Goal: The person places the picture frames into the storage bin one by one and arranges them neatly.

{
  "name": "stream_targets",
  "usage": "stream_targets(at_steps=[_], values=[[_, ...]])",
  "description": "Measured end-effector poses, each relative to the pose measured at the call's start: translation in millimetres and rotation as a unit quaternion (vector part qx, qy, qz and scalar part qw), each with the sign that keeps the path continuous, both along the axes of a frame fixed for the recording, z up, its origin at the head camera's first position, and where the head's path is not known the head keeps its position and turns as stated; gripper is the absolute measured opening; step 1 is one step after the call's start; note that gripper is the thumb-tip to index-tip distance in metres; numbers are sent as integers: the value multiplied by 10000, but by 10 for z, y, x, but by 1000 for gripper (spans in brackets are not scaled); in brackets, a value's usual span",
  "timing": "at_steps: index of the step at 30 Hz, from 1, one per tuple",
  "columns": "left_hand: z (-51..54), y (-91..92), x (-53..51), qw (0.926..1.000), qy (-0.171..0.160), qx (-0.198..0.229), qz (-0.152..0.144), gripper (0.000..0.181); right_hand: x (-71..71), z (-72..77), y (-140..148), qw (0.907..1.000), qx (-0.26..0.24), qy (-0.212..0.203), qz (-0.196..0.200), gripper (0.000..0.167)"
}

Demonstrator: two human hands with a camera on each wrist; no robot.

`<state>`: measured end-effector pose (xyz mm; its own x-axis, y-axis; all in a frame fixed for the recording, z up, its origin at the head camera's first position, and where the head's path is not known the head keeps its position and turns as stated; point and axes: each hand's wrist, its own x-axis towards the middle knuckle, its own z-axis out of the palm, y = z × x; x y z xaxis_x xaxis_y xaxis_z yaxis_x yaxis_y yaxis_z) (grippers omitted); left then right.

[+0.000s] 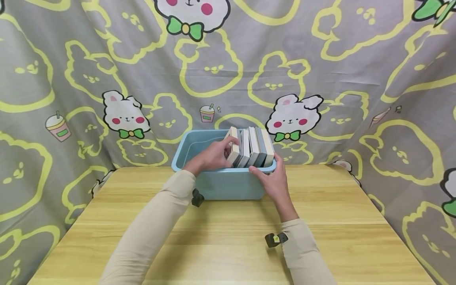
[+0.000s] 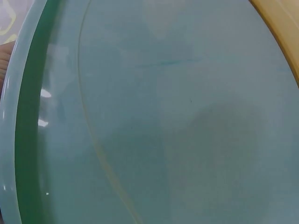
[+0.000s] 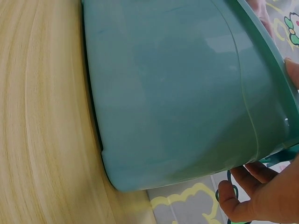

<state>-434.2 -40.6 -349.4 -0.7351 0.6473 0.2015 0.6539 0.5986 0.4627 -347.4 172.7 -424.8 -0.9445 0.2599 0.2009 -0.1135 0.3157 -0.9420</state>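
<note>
A light blue plastic bin [image 1: 228,185] stands on the table in the head view, its front wall filling most of both wrist views. Several books [image 1: 253,148] stand in its right half, page edges up, tilted slightly. Reaching over the front rim, my left hand [image 1: 213,155] grips the leftmost book [image 1: 233,154] between thumb and fingers; part of those fingers is hidden behind it. My right hand [image 1: 273,180] holds the bin's front right corner, thumb at the front rim and fingers [image 3: 229,200] bent against the side wall under the rim.
The wooden table [image 1: 228,245] extends in front of the bin and to both sides. Behind it hangs a grey curtain [image 1: 149,79] with yellow outlines and white cartoon rabbits. A small black camera [image 1: 276,239] is on the right wrist, another black device [image 1: 197,198] on the left.
</note>
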Motion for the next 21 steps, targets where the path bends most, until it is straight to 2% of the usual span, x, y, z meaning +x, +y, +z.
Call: stream_targets(at_steps=[8, 13, 17, 21], values=[[26, -104, 2, 9987, -249, 391, 232, 69, 1, -4, -11, 10000, 41, -45, -42, 107], [80, -185, -10, 9979, -167, 575, 252, 69, 6, -4, -13, 10000, 36, -46, -37, 106], [111, -214, -19, 9981, -117, 528, 280, 68, 10, -3, -12, 10000, 36, -39, -37, 106], [94, -207, -31, 9983, -223, 346, 406, 69, 9, 4, -17, 10000, 30, -55, -24, 106]])
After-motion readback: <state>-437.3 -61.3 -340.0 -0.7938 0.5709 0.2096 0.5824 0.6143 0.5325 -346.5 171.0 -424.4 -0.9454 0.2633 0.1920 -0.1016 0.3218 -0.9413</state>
